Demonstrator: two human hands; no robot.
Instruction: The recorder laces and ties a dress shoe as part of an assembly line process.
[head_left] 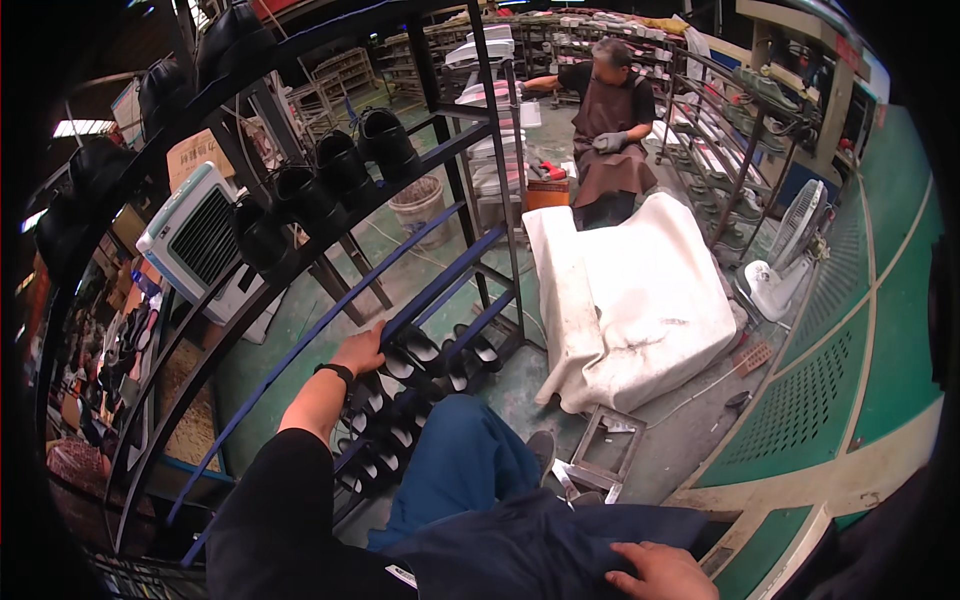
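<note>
My left hand [360,350], with a dark band at the wrist, is closed over a blue-edged rail of the metal shoe rack [440,287]. Just below it, black shoes with pale insides [418,343] stand in rows on the low shelf. More black shoes [388,143] sit on the higher rails, above and left of the hand. At the lower right my right hand [665,572] lies by the dark blue cloth [560,535] over my lap. Its fingers are apart and it holds nothing.
A white cloth [650,290] drapes a bulky block ahead. Behind it sits a gloved co-worker [608,110] in a brown apron. A white fan [785,265] and green machine panels [810,400] stand right; an air cooler [205,230] and bucket [418,205] are beyond the rack. A metal frame [608,447] lies near my foot.
</note>
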